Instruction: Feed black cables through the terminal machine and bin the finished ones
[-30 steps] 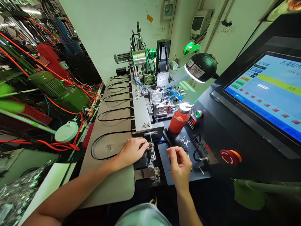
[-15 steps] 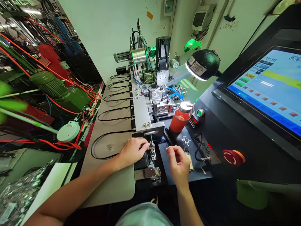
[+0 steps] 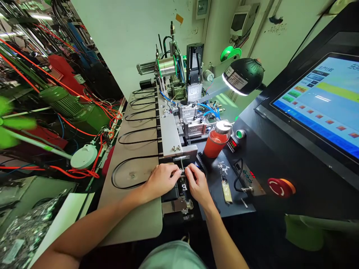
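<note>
At the front end of the machine, my left hand (image 3: pixel 163 179) rests beside the metal rail, its fingertips pinched on something too small to make out. My right hand (image 3: pixel 197 182) is closed too, thumb and finger pressed together just right of the left fingertips; what it holds is hidden. Small metal fixture parts (image 3: pixel 184 186) show between and below the hands. Several black cable loops lie on the beige plate (image 3: pixel 134 220), the nearest cable loop (image 3: pixel 113 174) running toward the rail (image 3: pixel 169 135) behind my left hand.
A red jar (image 3: pixel 214 143) with a metal lid stands behind my right hand. Farther right are a red stop button (image 3: pixel 281 186), a lit lamp (image 3: pixel 243 76) and a touchscreen (image 3: pixel 322 101). A yellowish packet (image 3: pixel 226 191) lies on the dark plate.
My right hand has moved left from over the dark plate to the fixture, beside my left fingertips, uncovering the yellowish packet. My left hand has barely moved.
</note>
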Action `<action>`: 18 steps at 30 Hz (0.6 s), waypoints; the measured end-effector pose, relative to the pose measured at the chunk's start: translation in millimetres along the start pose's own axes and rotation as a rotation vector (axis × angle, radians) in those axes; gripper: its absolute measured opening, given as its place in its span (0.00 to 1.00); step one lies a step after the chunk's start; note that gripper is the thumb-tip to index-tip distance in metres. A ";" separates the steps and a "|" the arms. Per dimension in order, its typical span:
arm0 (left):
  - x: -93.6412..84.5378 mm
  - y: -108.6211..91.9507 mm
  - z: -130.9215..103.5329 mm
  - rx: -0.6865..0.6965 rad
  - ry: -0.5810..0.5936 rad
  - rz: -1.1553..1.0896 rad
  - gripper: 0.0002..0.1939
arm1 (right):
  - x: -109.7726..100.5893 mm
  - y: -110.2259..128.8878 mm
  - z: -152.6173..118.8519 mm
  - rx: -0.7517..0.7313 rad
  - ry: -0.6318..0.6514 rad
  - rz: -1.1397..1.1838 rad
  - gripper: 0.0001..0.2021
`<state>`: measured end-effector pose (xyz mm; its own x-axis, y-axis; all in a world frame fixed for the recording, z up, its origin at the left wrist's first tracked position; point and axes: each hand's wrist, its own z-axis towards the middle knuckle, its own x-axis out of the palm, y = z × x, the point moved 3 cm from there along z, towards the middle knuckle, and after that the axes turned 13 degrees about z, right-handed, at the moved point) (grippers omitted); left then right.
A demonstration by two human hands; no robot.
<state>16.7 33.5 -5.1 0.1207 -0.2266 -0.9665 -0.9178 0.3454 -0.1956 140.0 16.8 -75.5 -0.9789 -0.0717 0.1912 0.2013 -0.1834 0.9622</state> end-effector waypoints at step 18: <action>-7.3 -3.3 -17.1 0.376 -0.144 0.531 0.13 | -11.2 -5.5 -8.2 0.035 -0.124 -0.033 0.17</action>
<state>12.3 18.4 5.4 -0.2381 0.1766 -0.9551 -0.6751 0.6768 0.2934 150.2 10.6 -84.5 -0.9822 0.0565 0.1793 0.1693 -0.1490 0.9742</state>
